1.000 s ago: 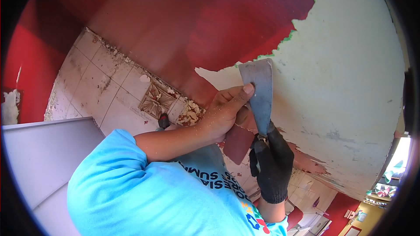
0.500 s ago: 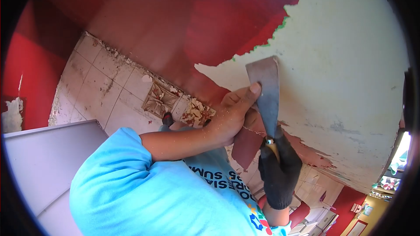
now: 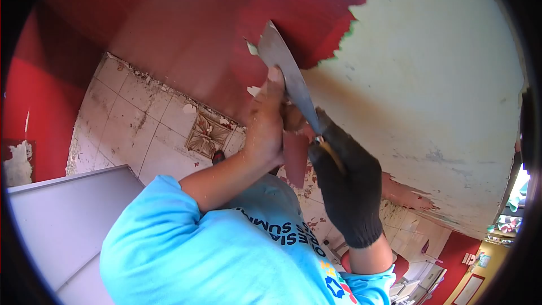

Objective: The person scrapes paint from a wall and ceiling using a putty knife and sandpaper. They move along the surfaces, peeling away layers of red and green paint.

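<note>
My bare left hand [image 3: 268, 116] is closed at the wall, its thumb against the metal blade of a scraper [image 3: 288, 68]. A peeled flap of red paint [image 3: 296, 158] hangs from its fingers, which are partly hidden. My right hand [image 3: 350, 183], in a black glove, grips the scraper's handle from below. The blade points up and left, its tip over the red paint [image 3: 197, 34]. To the right, the wall shows a pale bare surface [image 3: 429, 79] with a jagged, green-tinged border. Small pale pieces show beside the blade and the left hand.
Dirty floor tiles [image 3: 124, 113] with paint flakes and a patterned tile [image 3: 207, 134] lie at the wall's foot. A light grey panel [image 3: 73, 209] stands at the lower left. Red and yellow walls and white furniture [image 3: 420, 282] show at the lower right.
Both hands and the scraper have moved up and left. The blade has shifted from the pale surface to over the red paint and leans further left. The hanging flap has moved along with the left hand.
</note>
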A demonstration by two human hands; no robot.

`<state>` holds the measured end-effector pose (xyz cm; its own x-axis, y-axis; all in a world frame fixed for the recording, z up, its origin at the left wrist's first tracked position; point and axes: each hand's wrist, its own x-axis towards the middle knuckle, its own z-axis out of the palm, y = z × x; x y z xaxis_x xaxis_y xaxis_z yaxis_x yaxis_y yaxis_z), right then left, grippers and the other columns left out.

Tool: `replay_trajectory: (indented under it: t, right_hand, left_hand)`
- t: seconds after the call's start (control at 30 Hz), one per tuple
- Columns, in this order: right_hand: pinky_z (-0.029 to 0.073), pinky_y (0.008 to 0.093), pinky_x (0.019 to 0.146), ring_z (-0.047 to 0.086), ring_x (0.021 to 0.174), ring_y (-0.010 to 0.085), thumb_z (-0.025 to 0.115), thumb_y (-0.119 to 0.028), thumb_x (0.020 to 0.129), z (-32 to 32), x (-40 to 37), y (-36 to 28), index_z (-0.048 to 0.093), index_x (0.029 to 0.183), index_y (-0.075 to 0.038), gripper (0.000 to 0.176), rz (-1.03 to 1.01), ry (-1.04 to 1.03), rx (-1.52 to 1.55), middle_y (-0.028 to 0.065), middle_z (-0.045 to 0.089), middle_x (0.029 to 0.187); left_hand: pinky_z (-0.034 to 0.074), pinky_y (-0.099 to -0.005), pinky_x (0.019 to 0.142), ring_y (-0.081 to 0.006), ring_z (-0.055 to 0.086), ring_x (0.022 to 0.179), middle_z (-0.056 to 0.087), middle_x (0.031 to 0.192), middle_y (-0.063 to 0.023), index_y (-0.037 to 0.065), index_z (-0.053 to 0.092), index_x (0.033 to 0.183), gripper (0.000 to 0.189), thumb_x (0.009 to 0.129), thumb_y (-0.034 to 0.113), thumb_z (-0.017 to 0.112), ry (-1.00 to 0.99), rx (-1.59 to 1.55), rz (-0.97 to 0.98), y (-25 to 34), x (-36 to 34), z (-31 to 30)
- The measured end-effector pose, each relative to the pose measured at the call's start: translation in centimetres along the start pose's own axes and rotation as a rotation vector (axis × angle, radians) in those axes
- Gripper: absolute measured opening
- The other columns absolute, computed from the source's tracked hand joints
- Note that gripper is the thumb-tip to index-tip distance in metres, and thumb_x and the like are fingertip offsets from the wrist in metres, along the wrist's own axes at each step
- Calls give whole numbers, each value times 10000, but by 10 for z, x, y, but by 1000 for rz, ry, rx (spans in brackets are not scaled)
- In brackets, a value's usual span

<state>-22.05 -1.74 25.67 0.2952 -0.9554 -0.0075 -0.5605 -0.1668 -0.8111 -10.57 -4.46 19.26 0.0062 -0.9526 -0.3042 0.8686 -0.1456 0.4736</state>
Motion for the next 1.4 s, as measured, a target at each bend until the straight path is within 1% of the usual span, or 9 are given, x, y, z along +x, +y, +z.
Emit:
replay_trajectory:
  t: [0.17,0.5,0.57,0.7,0.77,0.97,1.03,1.2,1.4]
  right_hand:
    - [477,300,706,614,747,228,527,11,761,-27,-44,7,488,1243,-13,484,122,-51,12,150,627,911]
    - [474,280,682,624,786,205,579,102,719,-41,-54,-1,529,1222,-38,525,94,143,-140,151,622,882]
    - [386,189,464,446,533,42,477,64,808,-46,-62,-11,450,1322,-81,535,121,124,-185,48,581,816]
    - [471,291,657,605,704,212,597,71,750,-45,-45,-24,555,1190,-31,453,216,139,-232,141,612,818]
    - [388,198,463,460,521,47,488,48,814,-45,-48,-16,450,1321,-88,526,69,109,-264,40,587,797]
    - [394,206,462,470,516,59,482,47,812,-40,-47,-38,463,1316,-112,529,281,208,-291,45,582,772]
    - [400,208,467,476,517,65,471,54,810,-43,-43,-39,464,1314,-109,529,312,197,-229,45,585,775]
    - [412,210,488,484,540,67,479,65,806,-53,-62,-40,495,1288,-110,514,162,172,-190,43,583,778]
    - [417,219,492,492,548,64,544,63,771,-47,-49,-45,508,1281,-138,549,189,187,-286,46,591,767]
  left_hand:
    - [439,-243,490,-121,528,549,604,770,-48,47,595,915,403,927,429,466,-237,236,0,-26,3,-11]
    - [502,-217,583,-88,531,552,609,786,-67,16,558,976,398,942,395,440,-471,-85,-197,-29,-1,8]
    - [477,-209,536,-73,452,458,589,718,-51,34,552,993,374,951,383,422,-430,15,-188,-41,-2,12]
    - [316,-175,388,-17,389,429,637,793,-56,30,572,949,418,932,430,451,-295,-135,-187,-23,1,23]
    - [474,-192,484,-86,580,575,633,867,-88,-6,553,1003,428,935,404,452,-614,-208,-146,-32,11,1]
    - [533,-218,573,-159,646,712,623,912,-127,-19,538,1049,448,935,405,446,-442,-145,-205,-12,-2,25]
    - [464,-195,481,-101,598,638,616,857,-101,-10,555,1005,441,938,411,439,-789,-31,-138,-6,16,13]
    - [206,-194,394,-19,295,437,545,648,6,39,582,878,417,946,421,427,-494,-27,-189,-27,-8,26]
    - [192,-207,384,-13,272,417,524,607,25,54,570,806,415,940,425,442,-384,-105,-152,-17,-6,30]
